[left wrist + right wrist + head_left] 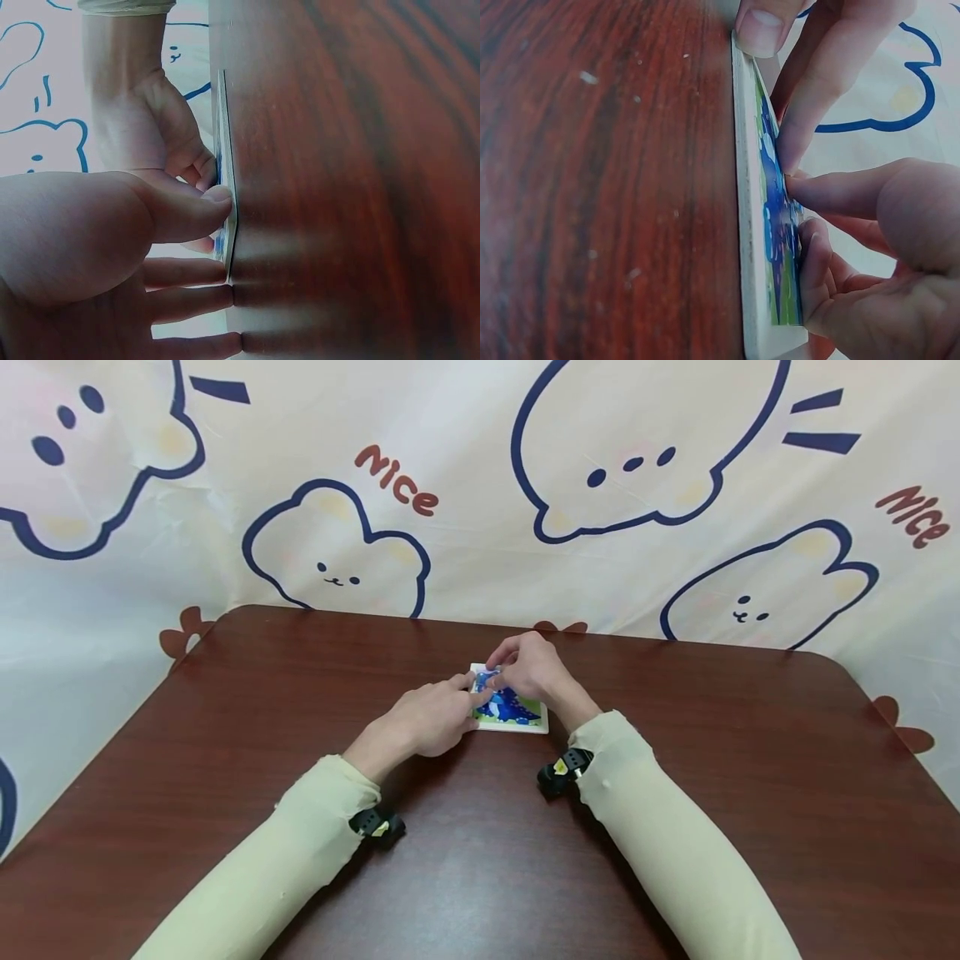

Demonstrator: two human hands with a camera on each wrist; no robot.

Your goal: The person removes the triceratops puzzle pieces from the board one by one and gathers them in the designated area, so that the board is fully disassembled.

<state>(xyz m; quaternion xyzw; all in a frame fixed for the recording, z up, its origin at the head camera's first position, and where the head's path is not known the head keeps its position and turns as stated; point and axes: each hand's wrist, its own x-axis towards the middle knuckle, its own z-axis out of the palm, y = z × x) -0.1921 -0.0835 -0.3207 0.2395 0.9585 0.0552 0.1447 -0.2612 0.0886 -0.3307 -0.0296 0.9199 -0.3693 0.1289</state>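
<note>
A small picture board with a white rim and a blue dinosaur on green lies flat on the table. My left hand is at its left side, fingers extended; the thumb touches the near edge, and one fingertip presses on the picture. From the far right, my right hand reaches over the board, its thumb down on the picture close to that left fingertip. The other right fingers bend against the picture's surface. I cannot tell whether the right fingertips pinch a piece.
The dark brown wooden table extends around the board on all sides. Behind it hangs a pale cloth printed with cartoon animals and the word "Nice". Both wrists wear small black cameras below light sleeves.
</note>
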